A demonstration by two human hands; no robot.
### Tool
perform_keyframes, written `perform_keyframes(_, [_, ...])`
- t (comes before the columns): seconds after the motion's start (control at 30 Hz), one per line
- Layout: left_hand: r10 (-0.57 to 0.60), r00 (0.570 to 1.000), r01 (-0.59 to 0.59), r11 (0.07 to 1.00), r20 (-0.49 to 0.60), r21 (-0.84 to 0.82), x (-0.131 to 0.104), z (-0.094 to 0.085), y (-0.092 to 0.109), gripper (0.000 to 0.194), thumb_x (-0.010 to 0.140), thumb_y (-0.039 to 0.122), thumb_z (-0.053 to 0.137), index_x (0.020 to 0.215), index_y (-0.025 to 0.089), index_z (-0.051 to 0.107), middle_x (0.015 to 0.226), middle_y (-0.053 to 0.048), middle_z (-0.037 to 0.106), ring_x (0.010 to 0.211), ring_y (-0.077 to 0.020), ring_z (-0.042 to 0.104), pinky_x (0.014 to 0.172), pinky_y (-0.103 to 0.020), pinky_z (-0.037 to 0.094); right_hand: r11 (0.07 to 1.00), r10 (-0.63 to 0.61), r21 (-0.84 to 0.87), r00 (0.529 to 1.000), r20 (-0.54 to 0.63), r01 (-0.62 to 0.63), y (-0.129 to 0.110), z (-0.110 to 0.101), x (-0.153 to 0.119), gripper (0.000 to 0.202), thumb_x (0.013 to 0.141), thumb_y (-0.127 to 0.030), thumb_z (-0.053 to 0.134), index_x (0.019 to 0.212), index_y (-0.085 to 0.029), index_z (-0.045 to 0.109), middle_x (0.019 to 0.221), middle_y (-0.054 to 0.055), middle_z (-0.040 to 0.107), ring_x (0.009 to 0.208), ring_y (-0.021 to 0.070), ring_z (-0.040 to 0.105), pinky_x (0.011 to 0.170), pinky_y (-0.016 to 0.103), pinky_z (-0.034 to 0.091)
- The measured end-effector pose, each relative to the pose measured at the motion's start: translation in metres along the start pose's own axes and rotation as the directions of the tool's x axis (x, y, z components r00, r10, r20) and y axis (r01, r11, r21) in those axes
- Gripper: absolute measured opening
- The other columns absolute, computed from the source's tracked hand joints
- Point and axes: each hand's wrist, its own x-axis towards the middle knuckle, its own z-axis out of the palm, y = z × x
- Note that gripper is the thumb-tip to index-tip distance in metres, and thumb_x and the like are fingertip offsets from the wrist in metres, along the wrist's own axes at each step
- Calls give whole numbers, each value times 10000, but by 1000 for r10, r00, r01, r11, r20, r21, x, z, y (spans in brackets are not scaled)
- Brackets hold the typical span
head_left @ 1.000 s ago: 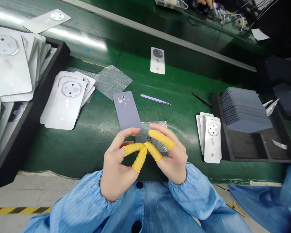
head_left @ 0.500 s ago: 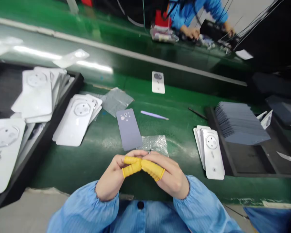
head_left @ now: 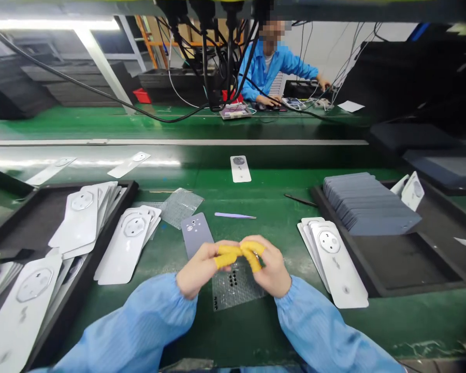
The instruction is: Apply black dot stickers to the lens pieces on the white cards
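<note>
My left hand [head_left: 210, 261] and my right hand [head_left: 270, 265] meet at the fingertips over the green table [head_left: 171, 300]. Yellow finger covers sit on the thumb and index finger of each. Both are closed in a pinch, and whatever lies between the tips is too small to make out. Beneath them is a clear bubble-textured sheet [head_left: 241, 295] with small black dots. A grey-blue panel [head_left: 197, 233] with small holes lies just beyond my left hand, partly covered by it. Farther off rests a pair of purple tweezers [head_left: 235, 215].
White panels [head_left: 122, 246] lie stacked at left beside a black tray [head_left: 131, 194]. More white panels [head_left: 339, 269] are at right, near a black tray [head_left: 376, 290] holding grey panels [head_left: 368, 204]. A person [head_left: 272, 67] works across the table beyond hanging cables [head_left: 205, 57].
The camera view has tilted up, showing more of the far side. The hands have shifted off the bubble sheet, uncovering its black dots; their fingertips still meet.
</note>
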Motion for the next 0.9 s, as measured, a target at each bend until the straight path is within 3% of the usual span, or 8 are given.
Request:
perform_keyframes(0.17, [-39, 982, -40, 916, 187, 399, 75, -1, 38, 158, 767, 204, 629, 844, 163, 761, 861, -40, 740, 802, -185, 644, 708, -272, 514, 941, 339, 103, 912, -229, -324, 29, -6, -2, 148, 802, -140, 512, 895, -186, 617, 902, 61, 664, 856, 172, 639, 787, 327, 545])
perform_keyframes(0.3, [-99, 976, -56, 744, 193, 665, 112, 12, 63, 130, 848, 231, 643, 938, 158, 702, 958, -46, 701, 896, -189, 644, 833, -343, 521, 872, 487, 155, 792, -368, -464, 60, -10, -6, 138, 828, -239, 516, 911, -169, 602, 816, 55, 669, 734, 166, 653, 687, 315, 561])
perform_keyframes(0.43, [-67, 997, 57, 571, -23, 819, 146, 12, 83, 294, 904, 327, 587, 1149, 165, 596, 1172, -77, 612, 1010, -231, 623, 841, -413, 535, 822, 563, 211, 697, -445, -530, 83, -15, -10, 210, 878, -326, 460, 918, -158, 579, 786, 53, 658, 614, 143, 629, 591, 302, 557])
perform_keyframes(0.57, [132, 929, 234, 516, -347, 824, 204, 5, 102, 366, 909, 327, 578, 1234, 163, 545, 1252, -109, 569, 1066, -243, 598, 882, -460, 516, 842, 536, 198, 731, -423, -503, 74, -10, -8, 213, 887, -328, 474, 971, -166, 584, 851, 67, 671, 702, 153, 654, 656, 305, 568])
perform_keyframes(0.63, [175, 858, 330, 532, -483, 780, 233, 6, 107, 380, 908, 330, 578, 1247, 164, 537, 1267, -112, 560, 1079, -250, 592, 889, -468, 512, 875, 484, 174, 801, -353, -451, 60, -4, -7, 171, 876, -293, 497, 955, -185, 603, 921, 79, 687, 827, 174, 670, 747, 318, 571])
perform_keyframes(0.73, [154, 779, 438, 559, -608, 704, 263, 5, 105, 372, 907, 324, 581, 1241, 163, 541, 1255, -109, 567, 1063, -244, 599, 876, -460, 520, 961, 277, -47, 953, 119, -273, 42, 1, -8, 178, 811, -146, 515, 949, -210, 607, 1117, 85, 685, 1051, 196, 646, 905, 325, 539])
perform_keyframes(0.8, [131, 748, 483, 563, -650, 670, 273, -1, 100, 367, 907, 319, 583, 1236, 161, 544, 1247, -108, 571, 1054, -241, 603, 869, -453, 525, 974, 205, -178, 874, 441, -138, 39, -3, -9, 307, 731, -46, 513, 986, -197, 592, 1231, 93, 650, 1139, 217, 616, 968, 342, 513])
perform_keyframes(0.9, [97, 728, 527, 555, -679, 644, 279, -17, 92, 371, 904, 319, 587, 1233, 151, 545, 1241, -115, 573, 1050, -241, 605, 867, -448, 525, 942, 299, -290, 814, 498, -169, 45, -20, -4, 440, 666, 16, 483, 1068, -143, 566, 1283, 152, 613, 1161, 264, 609, 984, 407, 505])
